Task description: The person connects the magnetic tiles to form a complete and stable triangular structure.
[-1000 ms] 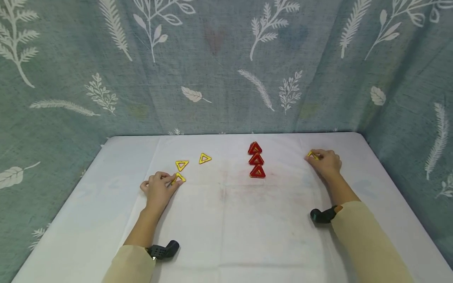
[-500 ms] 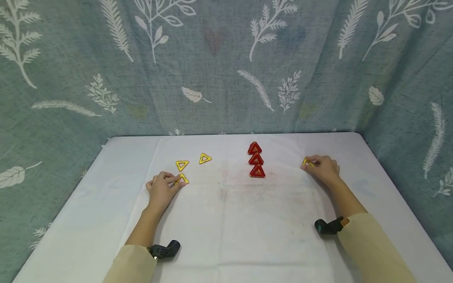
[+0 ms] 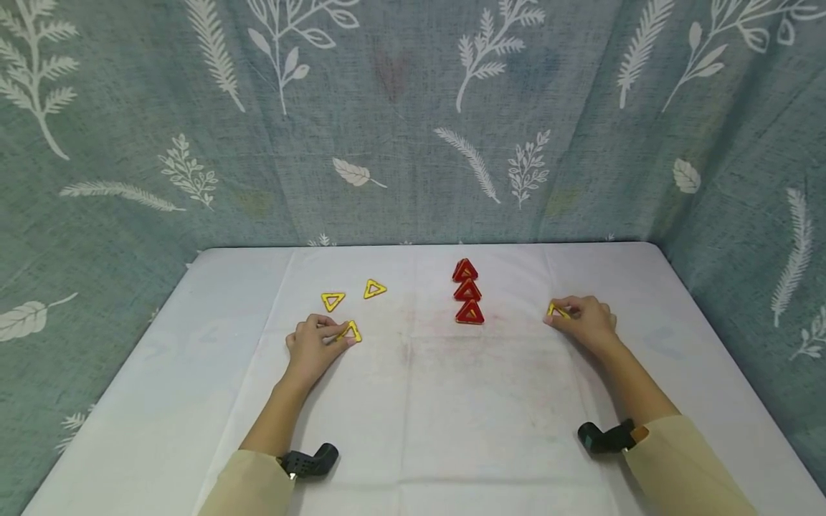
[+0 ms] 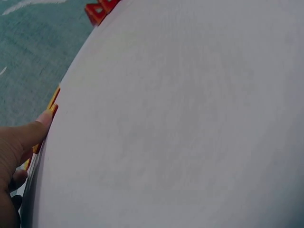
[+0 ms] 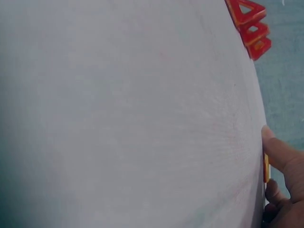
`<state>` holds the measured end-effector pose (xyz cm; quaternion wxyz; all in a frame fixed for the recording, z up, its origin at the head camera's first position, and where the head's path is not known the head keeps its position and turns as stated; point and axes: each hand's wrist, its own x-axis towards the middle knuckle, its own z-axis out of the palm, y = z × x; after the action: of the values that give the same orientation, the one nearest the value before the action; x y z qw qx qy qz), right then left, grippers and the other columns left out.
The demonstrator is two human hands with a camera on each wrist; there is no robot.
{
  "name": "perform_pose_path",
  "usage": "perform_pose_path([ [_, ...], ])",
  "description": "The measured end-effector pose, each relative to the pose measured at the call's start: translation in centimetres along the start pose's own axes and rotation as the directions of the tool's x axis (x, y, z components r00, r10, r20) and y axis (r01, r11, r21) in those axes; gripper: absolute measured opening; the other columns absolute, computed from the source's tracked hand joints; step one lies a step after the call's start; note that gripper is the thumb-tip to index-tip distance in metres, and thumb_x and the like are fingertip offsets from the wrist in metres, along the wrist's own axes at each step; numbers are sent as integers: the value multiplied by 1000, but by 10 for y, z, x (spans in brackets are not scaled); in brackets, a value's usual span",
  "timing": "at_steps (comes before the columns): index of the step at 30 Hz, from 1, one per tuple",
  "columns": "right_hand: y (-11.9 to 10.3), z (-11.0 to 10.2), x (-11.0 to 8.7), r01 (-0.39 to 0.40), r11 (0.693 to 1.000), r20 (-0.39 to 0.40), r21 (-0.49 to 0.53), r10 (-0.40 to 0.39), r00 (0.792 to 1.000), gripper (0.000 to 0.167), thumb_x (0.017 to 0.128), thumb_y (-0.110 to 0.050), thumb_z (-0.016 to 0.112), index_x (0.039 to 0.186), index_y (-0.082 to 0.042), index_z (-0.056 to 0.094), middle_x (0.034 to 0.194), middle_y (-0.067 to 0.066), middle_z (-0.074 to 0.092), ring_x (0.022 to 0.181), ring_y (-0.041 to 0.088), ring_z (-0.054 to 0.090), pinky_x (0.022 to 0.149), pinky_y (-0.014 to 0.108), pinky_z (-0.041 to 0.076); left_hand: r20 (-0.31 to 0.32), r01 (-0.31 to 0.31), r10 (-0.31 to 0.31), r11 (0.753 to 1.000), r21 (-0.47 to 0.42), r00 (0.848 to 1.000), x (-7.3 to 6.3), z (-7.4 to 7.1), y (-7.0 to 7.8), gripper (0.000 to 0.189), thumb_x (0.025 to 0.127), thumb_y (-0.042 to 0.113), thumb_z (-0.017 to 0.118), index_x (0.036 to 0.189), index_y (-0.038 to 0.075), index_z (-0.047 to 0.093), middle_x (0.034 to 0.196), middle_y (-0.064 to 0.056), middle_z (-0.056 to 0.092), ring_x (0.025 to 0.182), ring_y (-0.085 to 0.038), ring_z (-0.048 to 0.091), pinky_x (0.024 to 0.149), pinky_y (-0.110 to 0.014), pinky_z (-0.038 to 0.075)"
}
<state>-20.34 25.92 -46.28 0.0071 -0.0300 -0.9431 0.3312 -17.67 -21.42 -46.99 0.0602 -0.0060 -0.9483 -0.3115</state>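
Note:
My left hand [image 3: 314, 348] pinches a yellow triangle frame [image 3: 353, 332] at the table's left middle. In the left wrist view that triangle [image 4: 54, 109] shows a red edge beside the thumb. Two more yellow triangles, one [image 3: 333, 301] just beyond the hand and another [image 3: 374, 289] farther back, lie flat. Over on the right, my right hand [image 3: 589, 321] holds a yellow triangle frame [image 3: 555, 308] between thumb and fingers. The right wrist view shows only a sliver of this triangle [image 5: 266, 168].
Between the hands, red triangle pieces [image 3: 470, 313] form a column of three groups running toward the back edge. A white cloth covers the table [image 3: 477, 401]. Behind it hangs a green leaf-patterned curtain [image 3: 400, 143].
My left hand has slid its yellow triangle to the right and slightly nearer. My right hand has brought its triangle nearer and a little left. The red pieces have stayed put.

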Motion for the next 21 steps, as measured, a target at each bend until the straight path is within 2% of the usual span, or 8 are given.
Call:
perform_pose_path([
  [10, -3, 1, -13, 82, 997, 25, 1, -82, 996, 49, 81, -39, 73, 116, -6, 67, 108, 20, 61, 99, 36, 51, 77, 46, 27, 57, -59, 60, 998, -17, 997, 0, 15, 18, 40, 80, 28, 75, 113, 7, 69, 108, -10, 52, 101, -28, 42, 93, -52, 17],
  [16, -5, 5, -20, 79, 997, 40, 3, -79, 996, 48, 80, -39, 74, 115, -7, 68, 107, 17, 62, 97, 32, 51, 75, 44, 25, 76, -109, 110, 994, -15, 991, -2, 22, 28, 41, 79, 31, 76, 113, 9, 69, 106, -7, 53, 100, -27, 43, 94, -52, 18],
  [21, -8, 7, -24, 77, 997, 47, 8, -78, 996, 46, 79, -36, 76, 114, -6, 68, 105, 17, 61, 95, 31, 50, 76, 45, 25, 98, -121, 123, 992, -19, 988, -4, 28, 38, 41, 79, 32, 76, 113, 11, 70, 104, -5, 53, 99, -25, 43, 92, -49, 19],
])
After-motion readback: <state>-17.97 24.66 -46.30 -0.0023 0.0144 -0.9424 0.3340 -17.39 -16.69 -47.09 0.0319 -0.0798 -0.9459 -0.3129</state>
